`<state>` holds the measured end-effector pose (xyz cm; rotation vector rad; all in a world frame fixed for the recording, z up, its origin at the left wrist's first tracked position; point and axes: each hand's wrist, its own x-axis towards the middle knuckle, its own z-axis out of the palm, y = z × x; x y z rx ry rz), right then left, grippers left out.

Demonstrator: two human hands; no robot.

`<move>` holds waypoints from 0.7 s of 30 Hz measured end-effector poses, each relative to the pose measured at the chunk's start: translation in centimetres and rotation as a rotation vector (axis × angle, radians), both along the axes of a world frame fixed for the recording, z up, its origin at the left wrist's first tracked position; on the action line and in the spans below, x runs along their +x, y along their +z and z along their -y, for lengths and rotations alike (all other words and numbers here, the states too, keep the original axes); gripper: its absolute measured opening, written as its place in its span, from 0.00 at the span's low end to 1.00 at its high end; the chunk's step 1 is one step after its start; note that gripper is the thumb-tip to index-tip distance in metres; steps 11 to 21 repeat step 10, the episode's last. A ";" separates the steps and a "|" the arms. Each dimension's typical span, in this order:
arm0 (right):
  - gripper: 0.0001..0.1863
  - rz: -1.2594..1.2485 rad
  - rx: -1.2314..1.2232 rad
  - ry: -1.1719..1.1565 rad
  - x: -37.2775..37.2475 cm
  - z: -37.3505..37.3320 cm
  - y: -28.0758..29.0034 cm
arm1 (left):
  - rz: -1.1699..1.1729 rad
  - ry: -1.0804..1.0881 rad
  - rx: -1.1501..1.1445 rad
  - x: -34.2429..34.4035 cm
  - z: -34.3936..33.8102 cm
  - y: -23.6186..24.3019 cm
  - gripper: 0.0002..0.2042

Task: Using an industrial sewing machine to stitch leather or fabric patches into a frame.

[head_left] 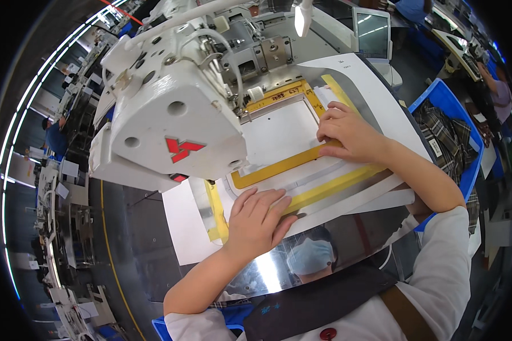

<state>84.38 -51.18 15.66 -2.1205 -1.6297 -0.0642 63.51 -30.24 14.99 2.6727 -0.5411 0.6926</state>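
A yellow rectangular clamp frame (284, 169) with handwritten marks lies around a white sheet (279, 133), beside the white head of a sewing machine (170, 122). My right hand (350, 133) is closed on the frame's right side, its fingers bent over the bar and its thumb at the near corner. Nearer to me, my left hand (253, 221) rests with fingers spread on the flat template, next to a strip of yellow tape (324, 189). It holds nothing. The machine head hides the frame's left part and the needle area.
On the right stands a blue bin (466, 184) with dark plaid cloth (446, 136) in it. A screen (372, 34) is behind the machine, and a lit lamp (302, 21) hangs above. The glossy table edge (267, 273) runs in front of me. Other people work farther off.
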 end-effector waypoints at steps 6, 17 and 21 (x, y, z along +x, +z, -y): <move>0.16 -0.217 -0.070 0.192 -3.7 -7.6 -0.2 | -0.023 -0.074 0.038 -0.1 -0.2 -0.4 0.15; 0.22 -0.226 -0.171 0.323 -5.1 -10.6 -0.2 | -0.077 0.012 0.110 -4.8 -1.6 2.0 0.16; 0.22 -0.226 -0.171 0.323 -5.1 -10.6 -0.2 | -0.077 0.012 0.110 -4.8 -1.6 2.0 0.16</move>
